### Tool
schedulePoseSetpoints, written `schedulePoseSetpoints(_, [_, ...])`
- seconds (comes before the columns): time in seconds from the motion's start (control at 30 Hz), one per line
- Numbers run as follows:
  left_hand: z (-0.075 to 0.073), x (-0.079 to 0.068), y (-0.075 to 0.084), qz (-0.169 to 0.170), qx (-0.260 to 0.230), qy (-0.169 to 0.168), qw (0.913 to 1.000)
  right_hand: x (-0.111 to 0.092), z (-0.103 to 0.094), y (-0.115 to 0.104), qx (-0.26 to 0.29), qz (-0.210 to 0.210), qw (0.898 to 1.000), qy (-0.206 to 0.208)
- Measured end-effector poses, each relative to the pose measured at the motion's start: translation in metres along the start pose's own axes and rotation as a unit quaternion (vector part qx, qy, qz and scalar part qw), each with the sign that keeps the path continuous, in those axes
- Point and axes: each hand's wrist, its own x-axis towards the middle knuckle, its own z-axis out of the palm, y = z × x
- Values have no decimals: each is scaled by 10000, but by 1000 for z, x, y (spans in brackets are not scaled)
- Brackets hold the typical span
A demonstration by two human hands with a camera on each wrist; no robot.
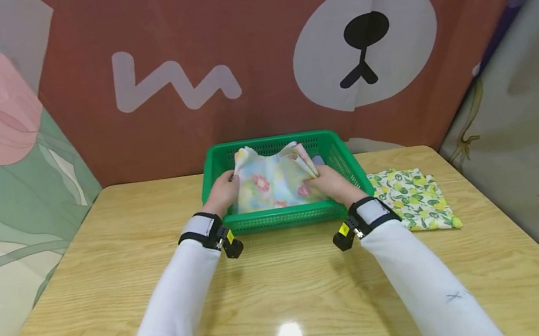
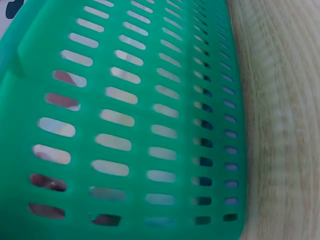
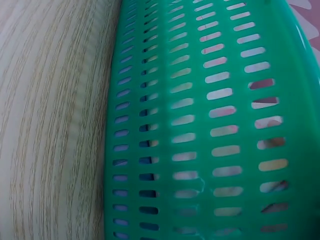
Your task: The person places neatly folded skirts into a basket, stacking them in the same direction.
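Note:
A pastel cloth with pink flowers (image 1: 272,182) is inside a green plastic basket (image 1: 288,218), its top edge bunched and dipping in the middle. The left hand (image 1: 222,193) grips its left side, with the thumb at the cloth's edge. At the opposite side, the right hand (image 1: 332,182) pinches the folded right edge. Both hands reach in over the basket's front rim. Each wrist view is filled by the slotted basket wall (image 2: 135,120), with bits of pale cloth showing through the holes; the fingers cannot be made out clearly there.
A folded cloth with a lemon and leaf print (image 1: 414,201) lies on the wooden table (image 1: 288,288), right of the basket. Something light purple (image 1: 318,161) shows inside the basket behind the floral cloth. A printed curtain (image 1: 179,129) hangs behind the table.

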Motion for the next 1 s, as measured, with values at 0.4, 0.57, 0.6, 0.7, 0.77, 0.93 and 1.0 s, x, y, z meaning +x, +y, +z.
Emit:
schedulePoseSetpoints(0.4, [2,3,0,-561,-300,-536,9965,3,-1,5,-340,342,9985,-268])
schedulePoseSetpoints(0.57, [2,1,0,-374,-187,-870,9953,2,0,4,-282,603,9976,-213])
schedulePoseSetpoints(0.6, [2,0,0,-330,-104,-912,9952,2,0,3,-299,633,9974,-187])
schedulePoseSetpoints(0.7, [2,1,-1,-354,117,-1001,9943,2,0,2,-386,710,9967,-35])
schedulePoseSetpoints(0.77, [2,2,-2,-457,218,-1078,9929,1,0,1,-613,716,9953,237])
schedulePoseSetpoints(0.93, [1,3,-1,-599,353,-1185,9905,-1,1,-2,-1299,632,9818,1230])
schedulePoseSetpoints(1.0, [1,2,-1,-449,434,-930,9937,-2,3,-4,-1444,510,9765,1515])
